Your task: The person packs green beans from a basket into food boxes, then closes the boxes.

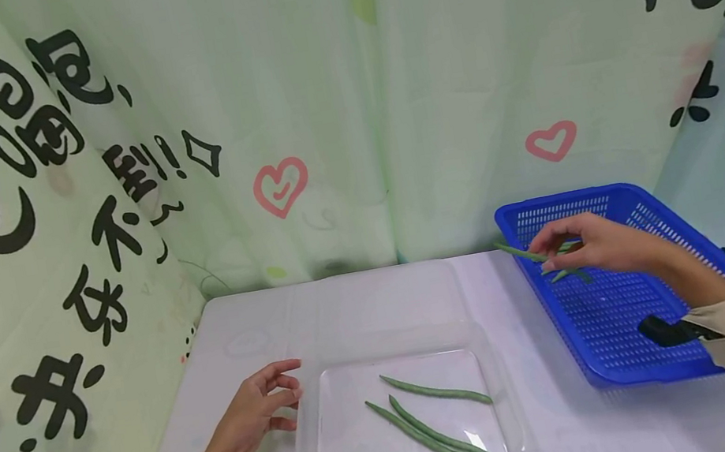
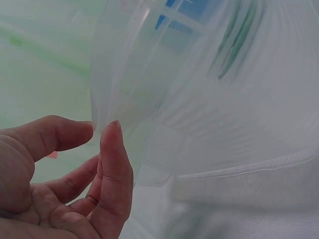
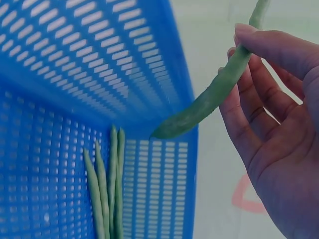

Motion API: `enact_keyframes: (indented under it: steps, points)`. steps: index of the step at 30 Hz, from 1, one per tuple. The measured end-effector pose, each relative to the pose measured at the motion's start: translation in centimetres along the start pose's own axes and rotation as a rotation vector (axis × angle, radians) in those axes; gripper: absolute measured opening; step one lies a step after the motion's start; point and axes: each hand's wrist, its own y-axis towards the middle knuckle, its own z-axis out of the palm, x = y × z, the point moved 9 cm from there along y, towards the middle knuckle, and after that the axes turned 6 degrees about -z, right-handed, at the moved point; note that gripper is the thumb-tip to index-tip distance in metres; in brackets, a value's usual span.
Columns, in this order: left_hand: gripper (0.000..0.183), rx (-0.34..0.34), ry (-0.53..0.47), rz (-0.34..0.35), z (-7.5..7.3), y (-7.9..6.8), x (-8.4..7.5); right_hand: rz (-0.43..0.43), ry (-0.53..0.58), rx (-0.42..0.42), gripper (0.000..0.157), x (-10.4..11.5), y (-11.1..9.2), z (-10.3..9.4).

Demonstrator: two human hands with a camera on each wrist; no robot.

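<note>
Between thumb and fingers, my right hand [image 1: 599, 244] pinches a green bean [image 3: 209, 102] over the far end of the blue plastic basket [image 1: 592, 371]. Several more green beans [image 3: 107, 184] lie together inside the basket, partly hidden by the hand in the head view. At the left side of a clear plastic box [image 1: 337, 354], my left hand [image 1: 256, 408] holds the rim between thumb and finger, as the left wrist view shows. Three green beans lie in that box: one [image 1: 436, 391] apart at the back, two [image 1: 411, 430] side by side nearer the front.
The box stands on a white-covered table [image 1: 236, 331], with the basket to its right. A pale green printed curtain [image 1: 328, 104] hangs behind the table and along both sides. Black straps with cameras [image 1: 671, 330] sit on the wrists.
</note>
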Motion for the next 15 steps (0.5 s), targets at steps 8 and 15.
enact_keyframes:
  steps: [8, 15]
  points:
    - [0.054, -0.005, 0.002, 0.002, 0.0, 0.0, -0.1, -0.03, 0.033, -0.003, 0.021, 1.5, 0.9, 1.0]
    - [0.054, 0.0, 0.0, -0.002, 0.0, 0.0, 0.0, -0.036, 0.082, 0.014, 0.022, 2.9, 1.7, 2.6]
